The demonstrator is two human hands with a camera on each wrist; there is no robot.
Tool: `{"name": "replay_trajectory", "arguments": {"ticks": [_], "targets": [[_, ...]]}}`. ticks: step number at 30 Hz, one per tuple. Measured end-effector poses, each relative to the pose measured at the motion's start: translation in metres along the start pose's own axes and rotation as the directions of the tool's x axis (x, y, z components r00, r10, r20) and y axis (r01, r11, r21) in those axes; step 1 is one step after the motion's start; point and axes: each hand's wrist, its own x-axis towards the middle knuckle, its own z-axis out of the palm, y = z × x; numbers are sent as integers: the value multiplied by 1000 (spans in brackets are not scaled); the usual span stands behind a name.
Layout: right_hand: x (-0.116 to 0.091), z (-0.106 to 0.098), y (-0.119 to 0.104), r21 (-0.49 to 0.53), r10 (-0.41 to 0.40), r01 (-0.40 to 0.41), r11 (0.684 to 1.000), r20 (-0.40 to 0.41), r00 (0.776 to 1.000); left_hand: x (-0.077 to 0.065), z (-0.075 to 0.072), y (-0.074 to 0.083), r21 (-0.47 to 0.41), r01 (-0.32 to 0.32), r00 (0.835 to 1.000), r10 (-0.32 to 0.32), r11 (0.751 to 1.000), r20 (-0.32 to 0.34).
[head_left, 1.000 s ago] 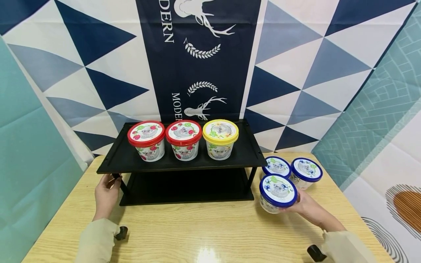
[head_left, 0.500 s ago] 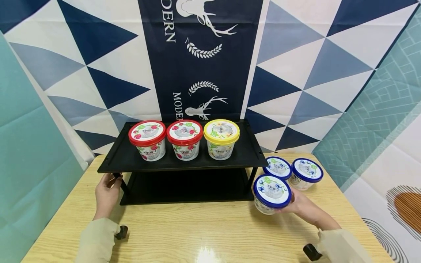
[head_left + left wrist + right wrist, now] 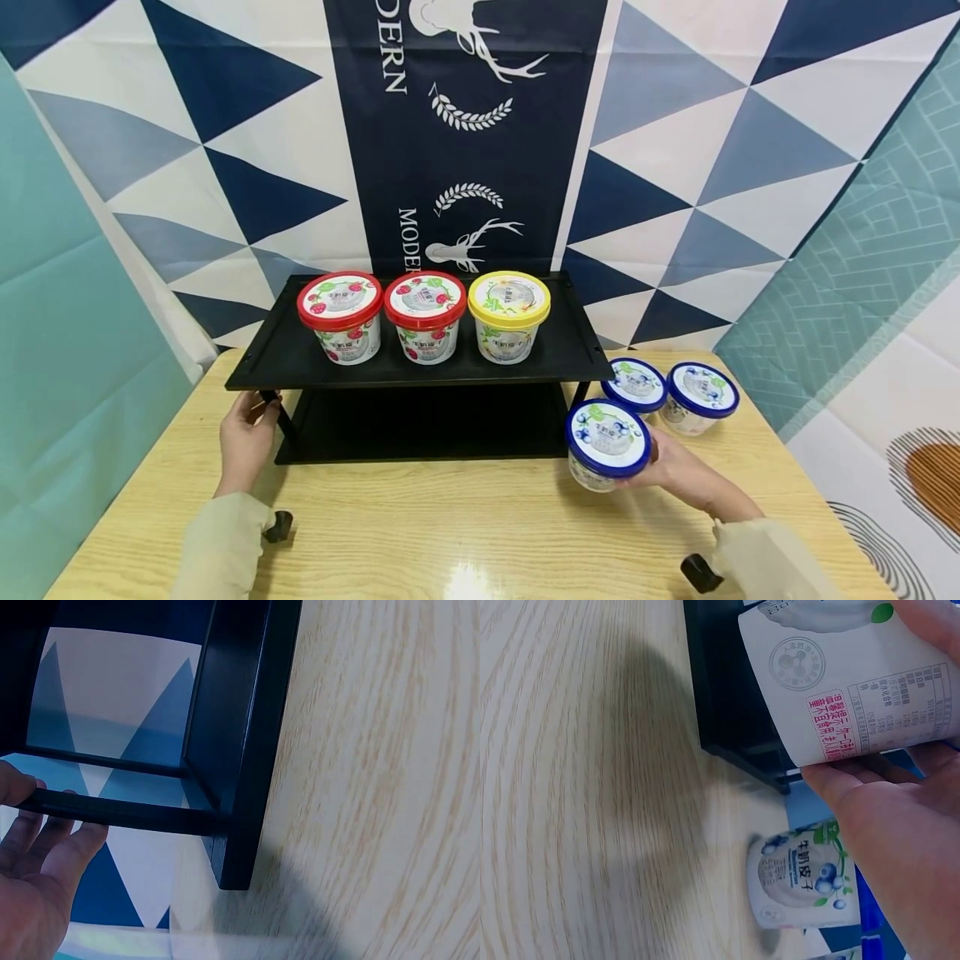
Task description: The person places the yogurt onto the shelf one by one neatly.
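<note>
A blue-lidded tub (image 3: pixel 608 438) with blueberry pictures is gripped by my right hand (image 3: pixel 666 471), held off the table beside the front right corner of a black two-tier shelf (image 3: pixel 420 377). The right wrist view shows fingers and thumb around the tub's white side (image 3: pixel 855 690). My left hand (image 3: pixel 246 437) holds the shelf's front left leg (image 3: pixel 120 811), thumb on one side and fingers on the other. Two red-lidded tubs (image 3: pixel 341 318) and one yellow-lidded tub (image 3: pixel 508 317) stand in a row on the upper tier. The lower tier (image 3: pixel 427 421) bears nothing visible.
Two more blue-lidded tubs (image 3: pixel 701 398) stand on the wooden table (image 3: pixel 420 525) right of the shelf, close behind my right hand. A patterned cloth (image 3: pixel 645 167) hangs right behind the shelf, and a teal cloth (image 3: pixel 90 358) borders the left side.
My right hand has carried the blue-lidded tub leftward, from near the other blue-lidded tubs to the shelf's front right corner. The left hand keeps its hold on the leg.
</note>
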Motion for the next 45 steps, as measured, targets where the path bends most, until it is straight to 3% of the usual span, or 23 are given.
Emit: {"name": "replay_trajectory", "arguments": {"ticks": [4,21,45], "targets": [[2,2,-3,-62,79,-78,995,11,997,0,0,1,3,4,1000,-4,1000,8],[14,13,-5,-72,46,-43,996,45,998,-1,-1,2,6,0,1000,0,1000,13],[26,25,-10,-75,80,-77,994,40,996,-1,-1,0,-13,-23,1000,23,1000,11]]}}
